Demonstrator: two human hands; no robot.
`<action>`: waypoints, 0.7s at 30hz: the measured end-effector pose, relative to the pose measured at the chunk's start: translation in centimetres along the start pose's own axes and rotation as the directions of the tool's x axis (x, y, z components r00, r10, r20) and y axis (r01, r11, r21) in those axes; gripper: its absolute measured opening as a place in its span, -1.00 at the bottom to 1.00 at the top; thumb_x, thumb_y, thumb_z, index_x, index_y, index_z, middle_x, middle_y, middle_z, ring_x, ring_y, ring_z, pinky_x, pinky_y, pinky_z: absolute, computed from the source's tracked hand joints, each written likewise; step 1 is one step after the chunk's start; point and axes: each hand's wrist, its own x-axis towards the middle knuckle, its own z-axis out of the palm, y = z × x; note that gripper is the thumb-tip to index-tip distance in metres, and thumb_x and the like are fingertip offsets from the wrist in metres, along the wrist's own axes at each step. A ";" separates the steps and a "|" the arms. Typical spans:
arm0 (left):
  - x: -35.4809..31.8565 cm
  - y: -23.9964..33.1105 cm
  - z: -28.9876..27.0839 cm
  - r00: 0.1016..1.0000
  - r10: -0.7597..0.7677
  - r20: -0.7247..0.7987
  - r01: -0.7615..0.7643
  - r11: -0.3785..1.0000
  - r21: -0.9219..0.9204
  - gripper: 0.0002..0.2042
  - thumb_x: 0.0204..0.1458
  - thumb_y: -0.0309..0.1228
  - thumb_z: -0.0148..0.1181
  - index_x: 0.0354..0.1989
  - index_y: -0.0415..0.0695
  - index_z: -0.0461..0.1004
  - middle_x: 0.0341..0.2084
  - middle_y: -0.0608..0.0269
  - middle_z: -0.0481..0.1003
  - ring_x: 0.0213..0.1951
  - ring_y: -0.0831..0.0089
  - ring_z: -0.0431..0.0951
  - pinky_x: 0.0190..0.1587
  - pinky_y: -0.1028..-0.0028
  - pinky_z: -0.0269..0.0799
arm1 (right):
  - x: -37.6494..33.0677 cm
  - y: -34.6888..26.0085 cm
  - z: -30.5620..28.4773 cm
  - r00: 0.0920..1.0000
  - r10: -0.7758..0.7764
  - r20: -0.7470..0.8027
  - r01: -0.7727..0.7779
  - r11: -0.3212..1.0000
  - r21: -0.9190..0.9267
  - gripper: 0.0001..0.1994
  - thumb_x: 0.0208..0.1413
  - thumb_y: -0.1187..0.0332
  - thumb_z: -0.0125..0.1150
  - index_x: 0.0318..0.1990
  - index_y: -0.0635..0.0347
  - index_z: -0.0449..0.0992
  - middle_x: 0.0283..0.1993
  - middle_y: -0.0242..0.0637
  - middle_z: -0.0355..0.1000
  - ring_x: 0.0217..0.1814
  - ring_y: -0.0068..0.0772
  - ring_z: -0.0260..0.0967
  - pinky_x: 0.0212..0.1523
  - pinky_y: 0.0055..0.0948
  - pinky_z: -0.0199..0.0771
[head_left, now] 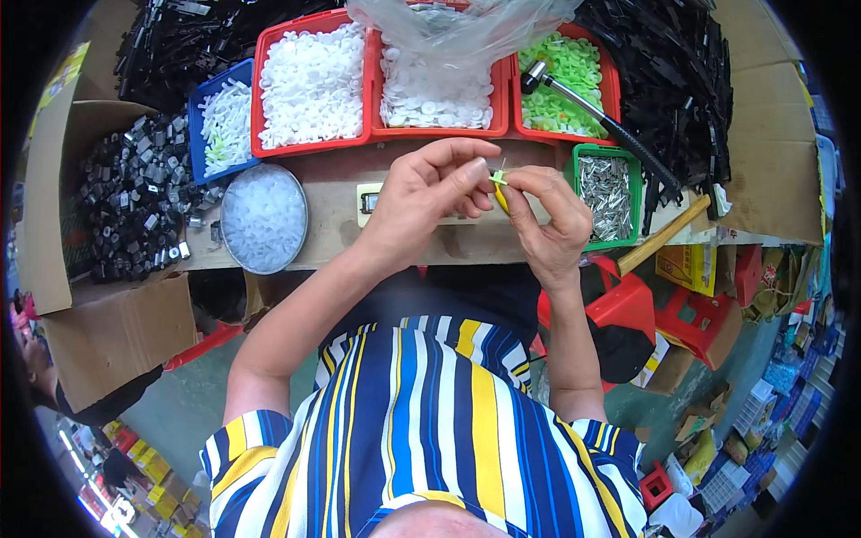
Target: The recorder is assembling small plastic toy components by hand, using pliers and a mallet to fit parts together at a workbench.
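My two hands meet above the front of the work table. My right hand [554,215] pinches a small light-green plastic piece [498,178], and a yellow piece [501,198] sticks out below its fingers. Fingertips of my left hand [432,186] come up against the green piece from the other side, closed around something small and dark that they mostly hide. Partly behind the left hand lies a small cream-coloured block [366,190] with a metal part on it. Just right of my right hand stands a green tray [637,202] of small metal pins.
Red trays [369,125] of white and green plastic pieces line the back, under a clear bag [457,31]. A black-handled hammer [583,103] leans across them. At left are a blue tray [195,134], a round dish [304,215] and a carton [49,206] of dark metal parts.
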 end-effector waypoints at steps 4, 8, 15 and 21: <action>-0.4 -0.7 -0.4 0.967 0.247 0.055 -0.252 0.926 0.282 -0.67 0.11 -0.56 0.27 0.07 -0.25 0.50 -0.30 0.27 0.54 -0.26 0.63 0.54 -0.21 0.64 0.50 | 0.1 -0.3 0.2 0.999 0.042 0.018 -0.044 0.992 0.121 -0.84 -0.03 0.67 0.32 -0.26 0.30 0.57 -0.30 -0.17 0.53 -0.27 -0.26 0.53 -0.25 -0.41 0.50; -0.6 -0.4 -0.7 0.969 0.243 0.041 -0.240 0.893 0.380 -0.71 0.07 -0.58 0.31 0.00 -0.26 0.54 -0.30 0.29 0.53 -0.25 0.64 0.53 -0.20 0.62 0.50 | -0.2 -0.1 0.9 0.994 0.105 0.029 -0.109 0.968 0.225 -0.84 -0.02 0.66 0.31 -0.25 0.30 0.58 -0.29 -0.17 0.54 -0.26 -0.27 0.53 -0.24 -0.42 0.49; -1.0 0.2 -1.5 0.817 0.532 0.223 -0.502 0.464 0.730 -0.75 -0.02 -0.59 0.31 -0.14 -0.33 0.53 -0.36 0.09 0.54 -0.38 0.35 0.58 -0.32 0.46 0.50 | 0.3 -1.1 0.6 0.993 0.095 0.074 -0.105 0.985 0.139 -0.85 0.00 0.65 0.30 -0.25 0.33 0.60 -0.26 -0.19 0.56 -0.21 -0.32 0.53 -0.18 -0.44 0.49; -1.6 0.6 -2.5 0.779 0.527 0.339 -0.542 0.296 0.786 -0.76 -0.03 -0.58 0.30 -0.14 -0.32 0.55 -0.32 0.01 0.56 -0.32 0.19 0.60 -0.29 0.38 0.50 | 0.4 -0.7 0.9 0.985 -0.046 0.167 0.030 0.995 0.094 -0.82 -0.04 0.64 0.32 -0.24 0.30 0.59 -0.26 -0.15 0.57 -0.24 -0.17 0.56 -0.21 -0.35 0.53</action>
